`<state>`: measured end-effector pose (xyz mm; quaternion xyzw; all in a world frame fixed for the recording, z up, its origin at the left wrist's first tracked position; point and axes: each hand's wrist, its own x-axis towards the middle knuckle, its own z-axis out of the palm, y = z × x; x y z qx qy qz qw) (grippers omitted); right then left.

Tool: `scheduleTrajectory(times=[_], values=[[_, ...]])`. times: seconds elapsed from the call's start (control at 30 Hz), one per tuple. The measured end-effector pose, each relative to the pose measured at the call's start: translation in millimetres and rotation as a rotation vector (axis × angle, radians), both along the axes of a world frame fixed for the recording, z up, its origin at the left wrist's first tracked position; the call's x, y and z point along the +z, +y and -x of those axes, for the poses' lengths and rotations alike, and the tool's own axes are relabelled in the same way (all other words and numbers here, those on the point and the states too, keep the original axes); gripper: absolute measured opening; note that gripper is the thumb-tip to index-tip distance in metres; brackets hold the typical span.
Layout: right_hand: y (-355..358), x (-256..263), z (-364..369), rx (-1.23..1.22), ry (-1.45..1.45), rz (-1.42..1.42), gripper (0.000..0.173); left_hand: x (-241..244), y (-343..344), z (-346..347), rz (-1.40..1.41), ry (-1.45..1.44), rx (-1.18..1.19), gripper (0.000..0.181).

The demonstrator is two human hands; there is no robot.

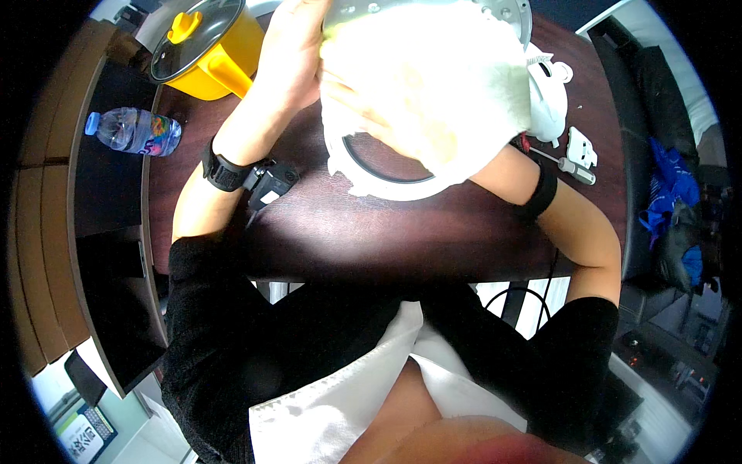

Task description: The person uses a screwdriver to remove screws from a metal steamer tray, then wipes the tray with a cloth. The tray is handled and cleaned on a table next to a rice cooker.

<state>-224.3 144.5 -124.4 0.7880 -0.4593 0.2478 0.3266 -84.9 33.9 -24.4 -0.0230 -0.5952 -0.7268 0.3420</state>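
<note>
Near the top of the view, my left hand [293,55] grips the left edge of a round metal appliance part [524,23] with a shiny rim and small holes. A white cloth [493,98], badly washed out by glare, covers most of it. My right hand [400,130] lies against the cloth with its fingers stretched leftwards; its outline is partly lost in the brightness. Below the cloth shows a white plastic ring [388,190] with a dark-edged round opening, through which the tabletop is visible. Whether ring and metal part are joined, I cannot tell.
A yellow pot [232,64] with a glass lid stands at upper left, above a water bottle [139,132] lying on its side. To the right are a white appliance housing [548,104], a small white plastic piece [581,148] and a screwdriver [575,169] on the dark table [371,243].
</note>
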Motion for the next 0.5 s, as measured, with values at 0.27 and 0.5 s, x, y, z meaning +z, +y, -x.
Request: scheduleTrajectory(times=[0.27, 0.5], values=[[-1, 63, -4, -0.062, 0.005, -0.010, 0.056, 7, 0, -2, -0.147, -0.037, 0.022, 0.061], [3, 103, 4, -0.197, -0.022, -0.061, 0.057, -6, 0, 4, -0.117, 0.011, 0.072, 0.054]])
